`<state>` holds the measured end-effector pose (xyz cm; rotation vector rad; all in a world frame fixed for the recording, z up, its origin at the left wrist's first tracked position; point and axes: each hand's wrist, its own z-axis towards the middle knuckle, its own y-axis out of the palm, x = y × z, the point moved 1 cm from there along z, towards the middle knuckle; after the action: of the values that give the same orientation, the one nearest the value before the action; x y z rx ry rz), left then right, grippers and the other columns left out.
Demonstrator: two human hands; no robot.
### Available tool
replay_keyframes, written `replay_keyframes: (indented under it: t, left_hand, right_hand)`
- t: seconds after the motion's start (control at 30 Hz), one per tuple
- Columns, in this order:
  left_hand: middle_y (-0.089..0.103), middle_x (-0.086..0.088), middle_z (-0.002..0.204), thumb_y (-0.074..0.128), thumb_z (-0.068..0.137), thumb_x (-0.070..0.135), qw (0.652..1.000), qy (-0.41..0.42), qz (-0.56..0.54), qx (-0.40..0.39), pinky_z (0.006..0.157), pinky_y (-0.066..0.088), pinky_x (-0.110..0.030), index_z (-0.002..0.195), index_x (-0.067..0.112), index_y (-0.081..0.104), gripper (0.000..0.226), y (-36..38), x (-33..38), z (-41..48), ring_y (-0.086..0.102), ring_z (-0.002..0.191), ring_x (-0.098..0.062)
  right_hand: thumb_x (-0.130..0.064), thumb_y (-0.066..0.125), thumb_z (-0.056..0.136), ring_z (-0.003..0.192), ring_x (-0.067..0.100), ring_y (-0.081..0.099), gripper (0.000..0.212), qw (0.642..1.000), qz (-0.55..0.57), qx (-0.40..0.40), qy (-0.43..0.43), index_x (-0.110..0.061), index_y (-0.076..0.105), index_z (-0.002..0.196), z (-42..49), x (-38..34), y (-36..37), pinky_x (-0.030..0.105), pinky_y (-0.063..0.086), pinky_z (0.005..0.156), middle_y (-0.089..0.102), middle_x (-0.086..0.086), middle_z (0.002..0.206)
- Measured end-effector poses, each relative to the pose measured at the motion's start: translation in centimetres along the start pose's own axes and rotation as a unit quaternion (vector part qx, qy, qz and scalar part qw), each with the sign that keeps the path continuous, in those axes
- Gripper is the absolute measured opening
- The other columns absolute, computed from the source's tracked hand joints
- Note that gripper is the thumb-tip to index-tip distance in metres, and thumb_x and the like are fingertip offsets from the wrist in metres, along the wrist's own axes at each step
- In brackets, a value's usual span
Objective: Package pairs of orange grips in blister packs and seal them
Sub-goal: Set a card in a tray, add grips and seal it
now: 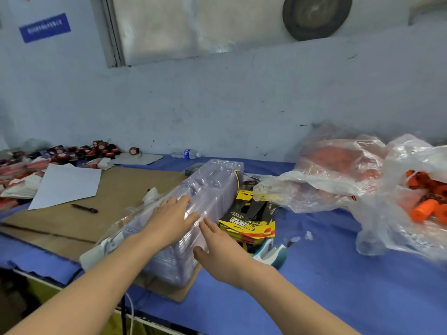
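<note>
Resting flat on a bagged stack of clear blister packs [210,187], the left hand [173,218] has its fingers straight and released. The right hand [217,243] touches the stack's right side, fingers extended, thumb splayed, grasping nothing. Just right of the stack, yellow-and-black cards [246,226] read "PRO TAPER", upside down from here. Writing on the blue wall sign [44,27] and the bottle [187,154] label is too blurred to read. The stack overhangs the right edge of the cardboard sheet [116,189], its near end close to the front edge of the desk [326,274]. Blue cloth shows between the cards and the plastic bags. The orange grips [425,206] lie bagged at far right, well apart from both hands.
</note>
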<state>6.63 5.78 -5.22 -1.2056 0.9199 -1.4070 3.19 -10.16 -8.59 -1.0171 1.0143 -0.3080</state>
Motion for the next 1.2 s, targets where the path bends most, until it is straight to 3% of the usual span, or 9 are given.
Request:
replay_keyframes:
  t: [0.17, 0.33, 0.43, 0.6, 0.7, 0.83, 1.0, 1.13, 1.2]
  left_hand:
    - [0.060, -0.006, 0.130, 0.056, 0.095, 0.049, 0.997, 0.028, -0.042, 0.052, 0.096, 0.047, -0.043, 0.140, 0.021, 0.042, 0.055, -1.2, 0.2, -0.5, 0.055, 0.118, -0.024]
    - [0.062, -0.005, 0.128, 0.058, 0.093, 0.051, 0.997, 0.010, -0.054, 0.063, 0.094, 0.047, -0.038, 0.136, 0.023, 0.048, 0.052, -3.0, 0.4, 0.1, 0.057, 0.117, -0.024]
    - [0.062, -0.005, 0.130, 0.059, 0.093, 0.052, 0.994, 0.000, -0.083, 0.067, 0.094, 0.047, -0.036, 0.134, 0.022, 0.050, 0.052, -3.9, 0.7, 0.2, 0.058, 0.117, -0.023]
    - [0.062, -0.006, 0.129, 0.061, 0.092, 0.050, 0.986, -0.009, -0.147, 0.081, 0.098, 0.047, -0.037, 0.132, 0.019, 0.053, 0.051, -5.2, 1.2, 0.1, 0.059, 0.116, -0.022]
    - [0.064, -0.006, 0.124, 0.062, 0.092, 0.048, 0.978, -0.001, -0.169, 0.122, 0.094, 0.048, -0.036, 0.127, 0.017, 0.056, 0.047, -6.4, 1.9, -0.5, 0.060, 0.112, -0.022]
    - [0.063, -0.002, 0.117, 0.055, 0.094, 0.051, 0.969, 0.035, -0.144, 0.200, 0.091, 0.051, -0.043, 0.122, 0.021, 0.057, 0.041, -7.6, 3.2, -2.0, 0.058, 0.108, -0.021]
    - [0.062, 0.002, 0.118, 0.055, 0.095, 0.050, 0.940, 0.058, -0.227, 0.246, 0.093, 0.051, -0.042, 0.120, 0.024, 0.055, 0.037, -9.1, 4.8, -3.4, 0.058, 0.110, -0.018]
    - [0.062, 0.011, 0.109, 0.058, 0.093, 0.051, 0.901, 0.081, -0.335, 0.264, 0.077, 0.046, -0.016, 0.112, 0.032, 0.055, 0.027, -10.4, 6.6, -4.1, 0.057, 0.099, 0.000]
    - [0.061, 0.016, 0.105, 0.059, 0.091, 0.052, 0.891, 0.088, -0.357, 0.264, 0.074, 0.043, -0.011, 0.110, 0.033, 0.056, 0.027, -10.7, 7.4, -4.3, 0.055, 0.097, 0.008]
  right_hand:
    - [-0.034, 0.042, 0.100, 0.147, 0.025, 0.019, 0.067, 1.000, -0.014, 0.005, 0.002, -0.015, 0.009, 0.156, -0.3, -0.7, -0.1, 0.037, 0.026, 0.115, 0.002, -0.003, 0.164]
    - [-0.028, 0.044, 0.099, 0.137, 0.034, 0.033, 0.049, 1.000, -0.024, 0.008, 0.011, -0.007, 0.034, 0.142, -0.2, -1.5, -1.1, 0.045, 0.033, 0.108, 0.025, 0.008, 0.155]
    - [-0.028, 0.042, 0.099, 0.134, 0.034, 0.036, 0.046, 0.999, -0.041, 0.023, 0.021, -0.007, 0.037, 0.140, -0.2, -1.7, -1.3, 0.048, 0.037, 0.106, 0.031, 0.009, 0.151]
    - [-0.032, 0.041, 0.101, 0.139, 0.022, 0.036, 0.054, 0.995, 0.050, 0.088, 0.014, -0.016, 0.029, 0.151, 0.1, -1.9, -1.5, 0.035, 0.034, 0.111, 0.033, -0.001, 0.156]
    - [-0.032, 0.046, 0.100, 0.123, 0.015, 0.053, 0.042, 0.948, 0.284, 0.137, 0.051, -0.017, 0.049, 0.140, 0.9, -2.7, -3.3, 0.031, 0.042, 0.102, 0.055, 0.000, 0.139]
    - [-0.029, 0.059, 0.097, 0.084, 0.015, 0.067, 0.026, 0.827, 0.547, 0.107, 0.074, -0.009, 0.067, 0.110, 1.8, -4.2, -6.6, 0.031, 0.058, 0.074, 0.069, 0.001, 0.096]
    - [-0.016, 0.064, 0.094, 0.075, 0.015, 0.068, 0.030, 0.784, 0.616, 0.076, 0.032, 0.002, 0.064, 0.117, 0.7, -4.9, -9.3, 0.026, 0.057, 0.066, 0.072, 0.006, 0.094]
    - [-0.023, 0.062, 0.094, 0.083, 0.014, 0.069, 0.022, 0.762, 0.646, 0.043, -0.008, -0.011, 0.069, 0.111, -0.6, -4.7, -11.0, 0.026, 0.056, 0.071, 0.072, 0.002, 0.105]
    - [-0.023, 0.060, 0.095, 0.083, 0.013, 0.069, 0.018, 0.742, 0.669, 0.037, -0.015, -0.014, 0.070, 0.108, -1.2, -4.8, -11.5, 0.026, 0.057, 0.071, 0.072, 0.001, 0.105]
